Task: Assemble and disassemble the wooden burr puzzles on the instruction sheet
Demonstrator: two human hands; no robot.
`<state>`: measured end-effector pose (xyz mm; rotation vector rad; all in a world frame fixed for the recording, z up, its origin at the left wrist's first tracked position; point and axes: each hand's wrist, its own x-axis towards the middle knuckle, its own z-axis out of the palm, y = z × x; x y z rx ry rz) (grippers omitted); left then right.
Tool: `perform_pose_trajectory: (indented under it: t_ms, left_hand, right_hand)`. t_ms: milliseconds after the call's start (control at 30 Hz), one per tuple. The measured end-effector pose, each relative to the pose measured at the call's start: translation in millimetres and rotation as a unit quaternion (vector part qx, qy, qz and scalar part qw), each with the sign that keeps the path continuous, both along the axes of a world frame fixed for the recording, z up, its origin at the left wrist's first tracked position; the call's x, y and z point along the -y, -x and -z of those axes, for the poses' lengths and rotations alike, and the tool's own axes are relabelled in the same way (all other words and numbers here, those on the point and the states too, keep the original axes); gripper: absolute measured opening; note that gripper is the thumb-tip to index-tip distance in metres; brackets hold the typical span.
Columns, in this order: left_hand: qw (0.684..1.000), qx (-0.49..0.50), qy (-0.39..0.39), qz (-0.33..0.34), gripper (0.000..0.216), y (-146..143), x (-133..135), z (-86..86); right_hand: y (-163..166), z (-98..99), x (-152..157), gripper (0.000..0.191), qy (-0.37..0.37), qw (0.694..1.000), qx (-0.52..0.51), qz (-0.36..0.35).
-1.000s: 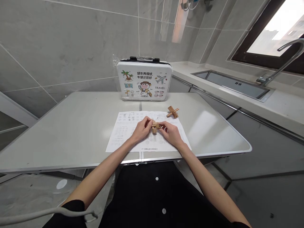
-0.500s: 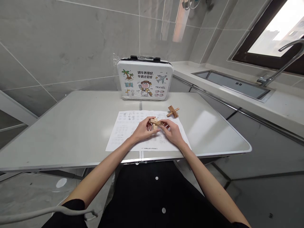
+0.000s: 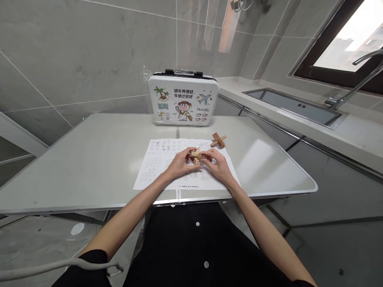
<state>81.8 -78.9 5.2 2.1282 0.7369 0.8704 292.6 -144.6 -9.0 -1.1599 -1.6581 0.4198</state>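
Between my two hands is a small wooden interlocking puzzle (image 3: 196,153) made of pale and brown blocks, held over a printed sheet (image 3: 149,179). My left hand (image 3: 180,164) is closed around its left side, thumb low and fingers behind. On the other side, my right hand (image 3: 218,164) pinches a brown piece of the puzzle with thumb and fingertips. Fingers cover part of the blocks, so how they join is hidden. Another wooden puzzle (image 3: 219,140), cross-shaped with a rod through it, lies at the sheet's upper right corner.
A white case (image 3: 184,99) with cartoon prints and a black handle stands at the table's back edge against the tiled wall. The pale folding table (image 3: 89,159) has a centre seam. Right of it runs a counter with a sink (image 3: 295,105) and a faucet (image 3: 353,85).
The puzzle in my hands has turned slightly, and its lower pale block now shows nearer my left thumb. My right fingers have shifted a little on the brown piece.
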Motion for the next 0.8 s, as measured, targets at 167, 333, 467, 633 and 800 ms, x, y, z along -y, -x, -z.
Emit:
perform_pose_trajectory:
  t_ms: [167,333,467,633,800]
  left_hand:
    - [1.0,0.018,0.02,0.007,0.075,-0.8,-0.8,2.4]
    - [0.998,0.049,0.031,-0.001,0.073,-1.8,-1.4,2.8]
    - [0.997,0.07,0.018,0.0,0.072,-2.4,-1.2,2.8]
    - [0.996,0.089,-0.005,0.019,0.072,-2.3,-0.8,2.8]
    - [0.997,0.07,-0.034,0.021,0.076,-1.0,0.6,1.3]
  right_hand:
    - [0.5,-2.6,0.4,0.027,0.005,1.0,-0.012,0.006]
    - [0.8,-1.9,-0.4,0.036,0.024,0.998,-0.03,0.041]
    - [0.6,3.7,-3.8,0.038,0.088,0.99,-0.109,0.003]
    - [-0.7,6.4,-5.7,0.052,0.185,0.956,-0.211,-0.09]
    - [-3.3,4.4,-4.4,0.05,0.213,0.942,-0.228,-0.12]
